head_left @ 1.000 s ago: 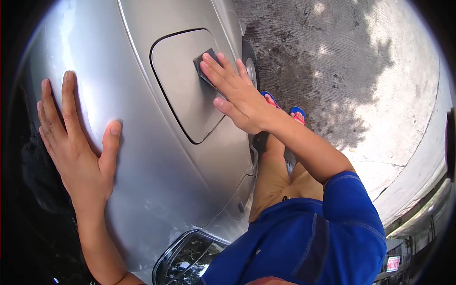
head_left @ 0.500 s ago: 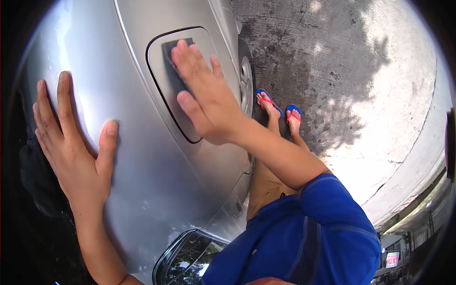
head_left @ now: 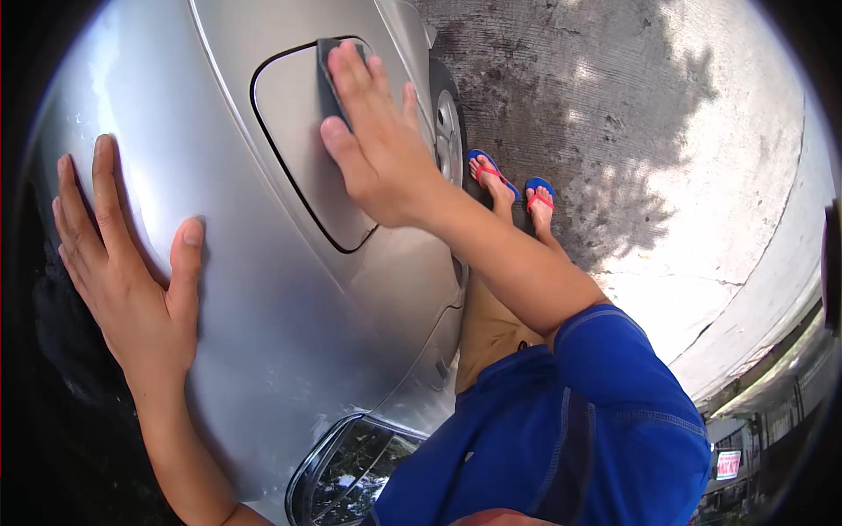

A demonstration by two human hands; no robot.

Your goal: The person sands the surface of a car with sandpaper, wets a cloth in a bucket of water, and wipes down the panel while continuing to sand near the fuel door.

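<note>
My right hand lies flat over a thin dark grey sheet that looks like sandpaper, pressing it with the fingers against the fuel door. The sheet sits near the door's upper edge, partly hidden under my fingers. This door is a rounded panel with a dark gap around it, set in the side of a silver car. My left hand rests on the car body to the left, fingers spread and thumb out, with nothing in it.
A car wheel shows beyond the fuel door, and a side window at the bottom. My feet in blue flip-flops stand on concrete ground beside the car. A low kerb curves along the right.
My right hand has slid the grey sheet up and slightly right across the fuel door. My left hand stays on the same spot while the view shifts slightly.
</note>
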